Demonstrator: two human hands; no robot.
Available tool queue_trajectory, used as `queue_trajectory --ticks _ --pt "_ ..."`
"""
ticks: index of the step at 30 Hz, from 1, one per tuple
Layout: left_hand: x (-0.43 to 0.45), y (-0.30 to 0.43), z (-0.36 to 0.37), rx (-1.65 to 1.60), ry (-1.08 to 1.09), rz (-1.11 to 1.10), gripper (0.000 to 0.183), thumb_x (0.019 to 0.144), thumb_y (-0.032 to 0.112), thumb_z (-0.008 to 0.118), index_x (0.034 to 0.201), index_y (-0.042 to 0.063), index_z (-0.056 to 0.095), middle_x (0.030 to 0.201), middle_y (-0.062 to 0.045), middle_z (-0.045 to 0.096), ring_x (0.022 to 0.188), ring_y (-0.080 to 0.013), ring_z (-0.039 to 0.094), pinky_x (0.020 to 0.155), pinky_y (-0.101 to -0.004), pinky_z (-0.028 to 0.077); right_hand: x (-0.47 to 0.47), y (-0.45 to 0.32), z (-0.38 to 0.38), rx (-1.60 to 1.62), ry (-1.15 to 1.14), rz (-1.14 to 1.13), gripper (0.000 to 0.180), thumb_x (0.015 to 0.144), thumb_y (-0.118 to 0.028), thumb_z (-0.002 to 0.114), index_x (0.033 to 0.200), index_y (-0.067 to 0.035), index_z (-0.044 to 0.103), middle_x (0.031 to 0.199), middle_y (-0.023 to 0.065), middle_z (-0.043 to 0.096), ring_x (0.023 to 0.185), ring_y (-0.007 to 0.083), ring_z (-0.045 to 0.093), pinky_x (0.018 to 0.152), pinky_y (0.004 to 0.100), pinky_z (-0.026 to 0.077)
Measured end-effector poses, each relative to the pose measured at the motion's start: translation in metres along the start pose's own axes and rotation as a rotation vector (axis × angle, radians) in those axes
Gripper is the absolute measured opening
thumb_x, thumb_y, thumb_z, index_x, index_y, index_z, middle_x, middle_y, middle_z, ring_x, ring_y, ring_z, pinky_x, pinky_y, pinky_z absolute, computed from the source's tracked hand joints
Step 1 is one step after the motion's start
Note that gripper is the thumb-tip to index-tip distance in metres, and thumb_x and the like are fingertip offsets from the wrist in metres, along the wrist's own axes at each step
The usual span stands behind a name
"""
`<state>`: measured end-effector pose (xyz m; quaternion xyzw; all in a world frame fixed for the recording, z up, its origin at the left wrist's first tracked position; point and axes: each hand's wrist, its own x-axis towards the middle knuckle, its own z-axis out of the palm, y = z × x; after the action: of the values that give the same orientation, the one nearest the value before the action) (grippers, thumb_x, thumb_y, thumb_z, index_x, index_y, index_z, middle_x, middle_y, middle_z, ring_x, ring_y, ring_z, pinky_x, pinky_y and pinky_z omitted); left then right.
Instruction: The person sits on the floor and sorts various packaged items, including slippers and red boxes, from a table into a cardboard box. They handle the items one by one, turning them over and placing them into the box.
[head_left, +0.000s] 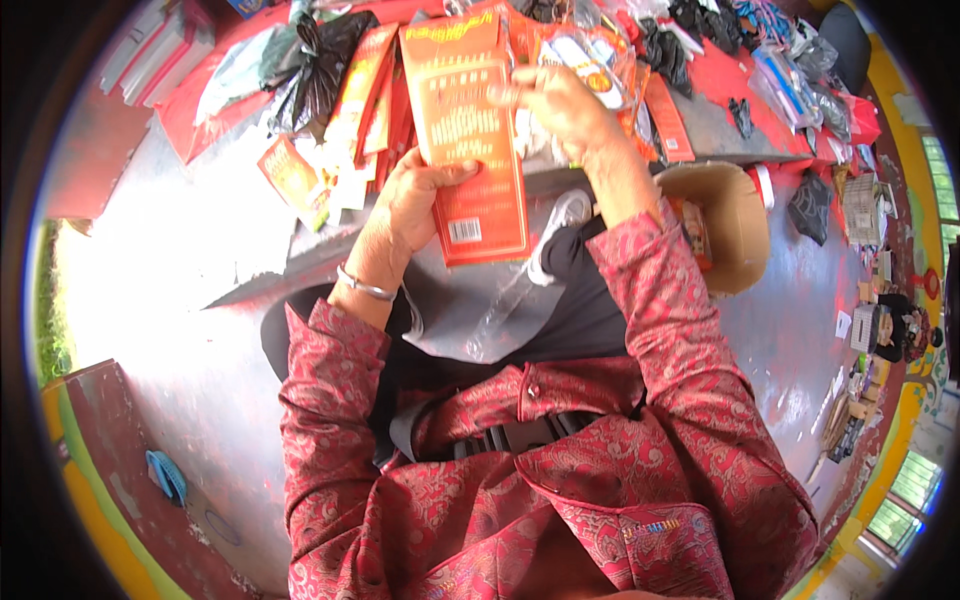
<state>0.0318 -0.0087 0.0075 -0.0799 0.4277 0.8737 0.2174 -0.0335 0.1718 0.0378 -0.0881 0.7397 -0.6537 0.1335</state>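
My left hand (416, 195) grips the lower left edge of a long red-orange printed packet (472, 157), thumb across its front. The packet bears writing and a barcode. At its upper right edge is my right hand (566, 109), fingers bent and slightly blurred; whether they pinch anything is unclear. Left of the packet, several similar red-orange packets (360, 97) lie overlapping on a low platform, with another packet (289, 176) nearer me. A single red packet (670, 120) rests right of my right hand. Clear plastic film (499, 322) lies below the held packet, over my lap.
An open cardboard box (739, 232) with orange packs stands by my right forearm. Beyond my hands are a tied black plastic bag (319, 75), orange-printed plastic packaging (585, 60) and clear bags (787, 86). A white shoe (559, 225) is below the packet.
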Motion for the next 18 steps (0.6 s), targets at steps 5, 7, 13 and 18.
queue_trajectory --ticks 5,7,13,18 --pt "0.013 0.019 -0.025 -0.042 0.015 0.132 0.018 0.079 0.007 0.06 0.096 0.002 0.057 0.093 -0.007 0.062 0.084 -0.0163 0.061 0.078 -0.0321 0.049 -0.004 0.009 0.015 -0.248 -0.099 -0.103 0.033 0.075 -0.023 0.066 0.058 0.001 0.051 0.052 -0.0017 0.033 0.051 0.0063 0.032 0.047 0.0291 0.031" --pt "0.012 0.025 -0.022 -0.102 0.041 0.154 0.015 0.081 0.01 0.059 0.095 0.003 0.058 0.092 -0.007 0.062 0.082 -0.0171 0.061 0.078 -0.0316 0.049 -0.01 0.008 0.023 -0.197 -0.166 -0.061 0.033 0.076 -0.024 0.065 0.058 0.0 0.05 0.053 -0.0021 0.033 0.052 0.0059 0.032 0.048 0.0285 0.03" --pt "0.012 0.035 -0.023 -0.145 0.094 0.242 0.025 0.082 0.012 0.059 0.104 0.001 0.053 0.1 -0.01 0.06 0.087 -0.0202 0.06 0.078 -0.0351 0.05 -0.014 -0.001 0.035 -0.171 -0.226 0.023 0.03 0.076 -0.023 0.063 0.059 -0.001 0.051 0.054 -0.0029 0.037 0.054 0.0051 0.034 0.049 0.0273 0.031" --pt "0.006 0.046 -0.024 -0.26 -0.03 0.207 0.029 0.087 0.017 0.05 0.108 -0.002 0.049 0.105 -0.013 0.057 0.096 -0.0222 0.057 0.085 -0.0372 0.046 -0.014 0.007 0.041 0.026 -0.209 0.06 0.023 0.08 -0.019 0.061 0.071 0.001 0.06 0.061 -0.0042 0.05 0.058 0.0043 0.042 0.053 0.0252 0.038"
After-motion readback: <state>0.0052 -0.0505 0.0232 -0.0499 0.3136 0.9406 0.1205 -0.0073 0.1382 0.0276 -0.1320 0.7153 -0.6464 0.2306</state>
